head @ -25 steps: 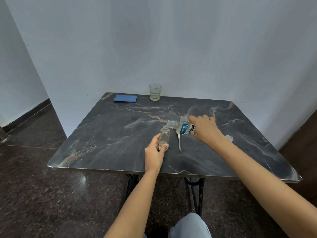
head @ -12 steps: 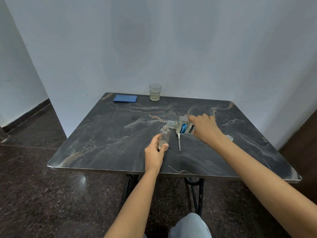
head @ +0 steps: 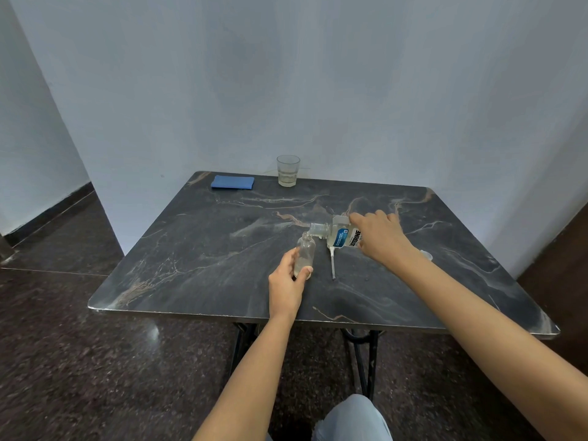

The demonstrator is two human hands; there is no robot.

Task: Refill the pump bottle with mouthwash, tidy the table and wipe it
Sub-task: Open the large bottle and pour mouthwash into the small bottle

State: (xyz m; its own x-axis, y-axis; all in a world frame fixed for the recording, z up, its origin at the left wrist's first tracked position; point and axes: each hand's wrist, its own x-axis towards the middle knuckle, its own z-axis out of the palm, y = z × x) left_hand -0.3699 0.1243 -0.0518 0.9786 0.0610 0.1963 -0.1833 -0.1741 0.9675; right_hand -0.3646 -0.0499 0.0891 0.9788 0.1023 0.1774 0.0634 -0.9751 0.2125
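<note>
A small clear pump bottle point(head: 305, 252) stands upright near the middle of the dark marble table point(head: 197, 249), its top off. My left hand point(head: 288, 281) grips its lower part. My right hand point(head: 380, 238) holds a clear mouthwash bottle point(head: 342, 237) with a blue label, tipped on its side so its open neck sits over the small bottle's mouth. The pump head with its long tube point(head: 332, 264) lies on the table just right of the small bottle.
A glass tumbler point(head: 288, 170) with a little liquid stands at the table's back edge. A folded blue cloth point(head: 233, 182) lies at the back left corner. A small white cap point(head: 426, 255) peeks out behind my right forearm. White walls enclose the table.
</note>
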